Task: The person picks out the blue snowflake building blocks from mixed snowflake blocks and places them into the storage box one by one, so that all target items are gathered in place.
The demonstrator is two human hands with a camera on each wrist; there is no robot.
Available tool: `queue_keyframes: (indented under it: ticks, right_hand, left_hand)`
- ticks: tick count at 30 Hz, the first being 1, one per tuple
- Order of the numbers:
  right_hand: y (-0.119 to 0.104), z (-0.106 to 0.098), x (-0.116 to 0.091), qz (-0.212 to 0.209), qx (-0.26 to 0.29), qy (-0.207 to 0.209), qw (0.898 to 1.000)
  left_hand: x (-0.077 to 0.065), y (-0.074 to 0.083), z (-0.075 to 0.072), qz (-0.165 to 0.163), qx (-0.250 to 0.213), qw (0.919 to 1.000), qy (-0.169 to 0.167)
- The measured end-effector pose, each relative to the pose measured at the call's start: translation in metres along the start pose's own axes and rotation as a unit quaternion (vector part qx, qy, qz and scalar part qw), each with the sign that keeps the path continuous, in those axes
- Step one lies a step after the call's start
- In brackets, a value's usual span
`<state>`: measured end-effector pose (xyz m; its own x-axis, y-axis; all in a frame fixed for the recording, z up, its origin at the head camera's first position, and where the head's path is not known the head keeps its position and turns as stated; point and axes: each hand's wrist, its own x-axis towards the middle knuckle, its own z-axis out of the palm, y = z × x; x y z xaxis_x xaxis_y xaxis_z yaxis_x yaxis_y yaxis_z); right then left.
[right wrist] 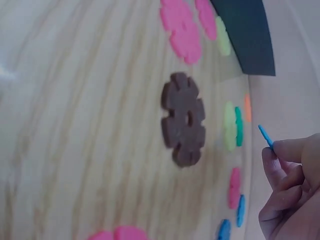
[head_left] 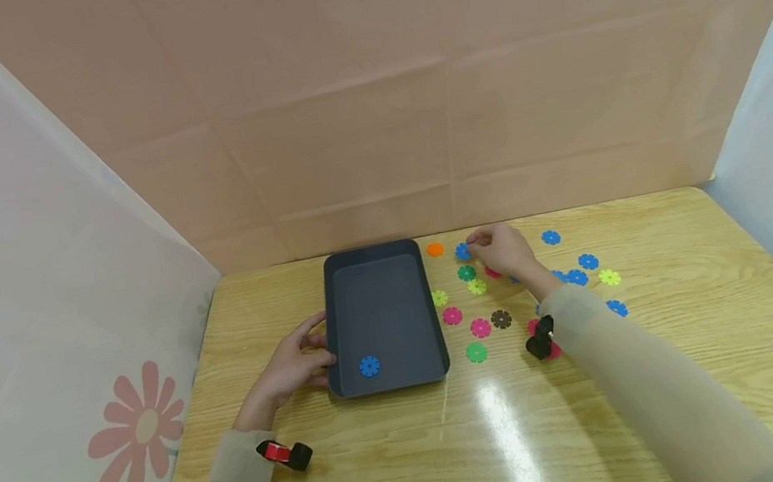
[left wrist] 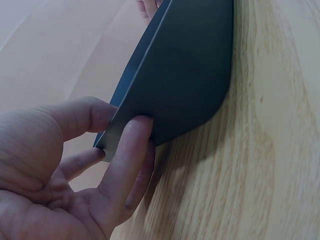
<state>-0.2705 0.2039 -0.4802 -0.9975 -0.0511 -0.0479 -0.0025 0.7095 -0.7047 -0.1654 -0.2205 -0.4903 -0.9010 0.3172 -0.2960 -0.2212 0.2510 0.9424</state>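
A dark grey rectangular tray (head_left: 379, 318) lies on the table with one blue notched disc (head_left: 369, 366) inside, near its front left corner. My left hand (head_left: 295, 362) pinches the tray's left wall; the left wrist view shows fingers (left wrist: 131, 150) on the outer side and a digit over the rim. Between thumb and fingertip, my right hand (head_left: 503, 249) holds a blue flower-shaped plastic disc (right wrist: 265, 136) above the table, right of the tray. Below and around that hand lie a green disc (head_left: 466, 273), a yellow disc (head_left: 477, 286) and a brown disc (right wrist: 184, 120).
Several more pink, blue, yellow and green discs lie flat on the wooden table (head_left: 393, 476), right of the tray. An orange disc (head_left: 435, 249) sits by the tray's far right corner. A tan cloth wall (head_left: 357, 153) stands along the table's back edge.
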Motion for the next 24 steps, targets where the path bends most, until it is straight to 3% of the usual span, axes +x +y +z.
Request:
queue_keyframes:
  ticks: [12,24]
  right_hand:
    - [-0.032,0.003,-0.018,-0.071,0.029,0.0,0.997]
    - [-0.071,0.027,-0.042,-0.121,0.026,-0.065,0.99]
  left_hand:
    - [-0.001,0.0,-0.001,-0.002,0.001,1.0,0.001]
    - [-0.002,0.001,-0.001,-0.007,-0.001,1.0,-0.003]
